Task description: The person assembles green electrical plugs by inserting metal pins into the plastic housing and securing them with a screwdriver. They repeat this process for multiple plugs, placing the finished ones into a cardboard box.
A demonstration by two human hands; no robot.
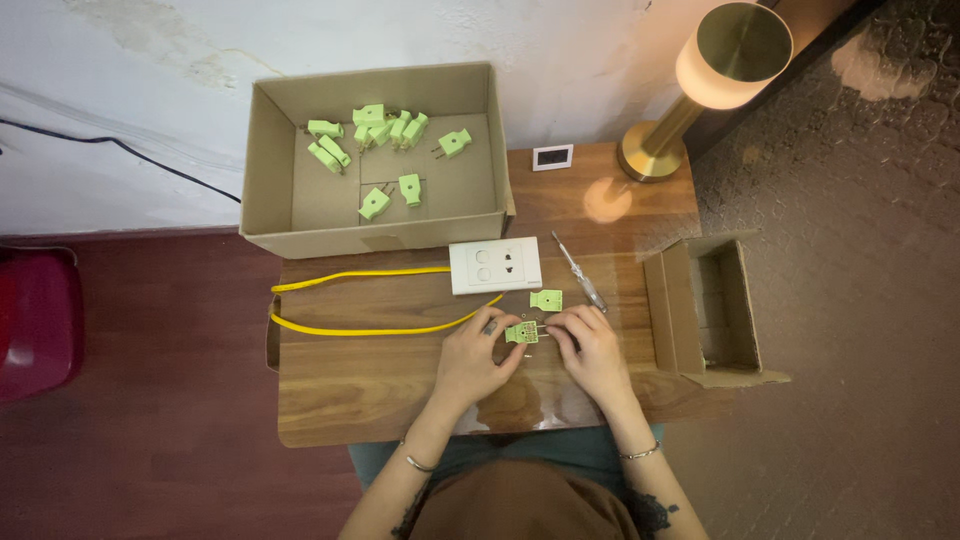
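Observation:
My left hand and my right hand meet over a small wooden table. Between the fingers of both sits an opened green plug half with metal pins showing. My left fingers pinch its left side and my right fingertips touch its right end. The plug's green cover lies loose just above. A yellow cable runs from the table's left edge toward the plug. A white socket block lies behind it.
A large cardboard box at the back holds several green plugs. A screwdriver lies right of the socket block. A small open carton stands at the right edge. A brass lamp and a small white device stand behind.

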